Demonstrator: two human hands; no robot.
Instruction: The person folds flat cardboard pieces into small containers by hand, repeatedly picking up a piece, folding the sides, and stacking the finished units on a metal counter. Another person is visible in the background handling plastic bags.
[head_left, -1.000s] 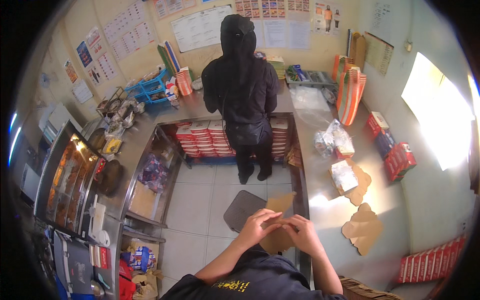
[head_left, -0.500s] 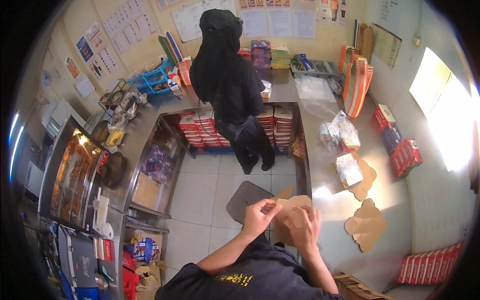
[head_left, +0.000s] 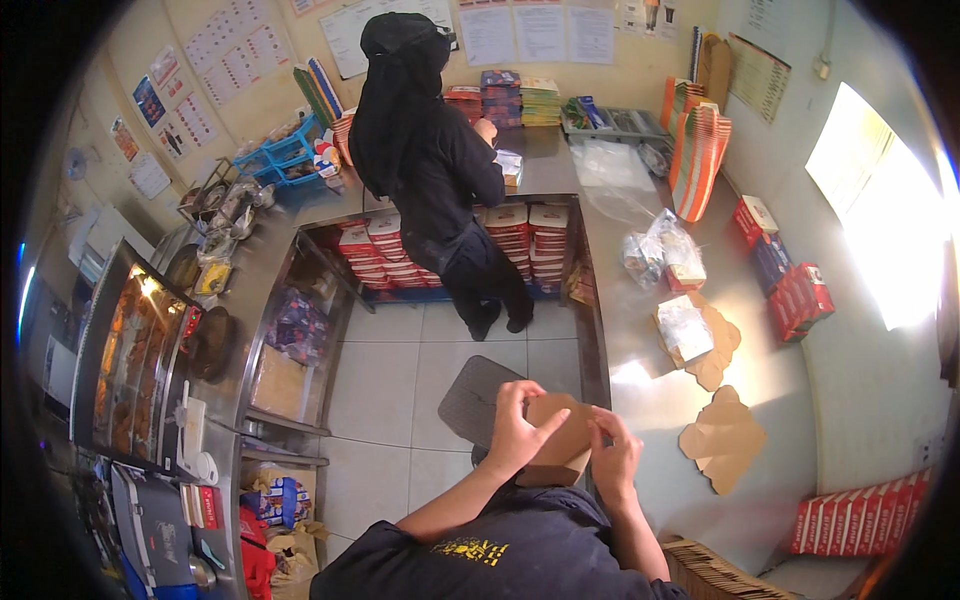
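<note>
Between my two hands, in front of my chest, is a brown cardboard box blank (head_left: pixel 556 445), partly folded up. My left hand (head_left: pixel 522 428) grips its left side, thumb over the near face and fingers behind. The fingertips of my right hand (head_left: pixel 614 448) pinch its upper right edge. Flat on the steel counter to my right lies another brown box blank (head_left: pixel 724 440) with scalloped edges. Farther along, a white packet (head_left: pixel 684 330) rests on more flat blanks (head_left: pixel 716 350).
A person in black (head_left: pixel 440 170) stands at the far counter. Clear plastic bags (head_left: pixel 662 250) and red boxes (head_left: pixel 800 302) sit on the right counter. A lit food warmer (head_left: pixel 135 360) stands at left. A dark mat (head_left: pixel 470 400) lies on the tiled floor.
The cardboard has turned so its broad face shows, and sits slightly lower and to the left. My right hand has shifted to its upper right edge. The other person's hand has come into sight.
</note>
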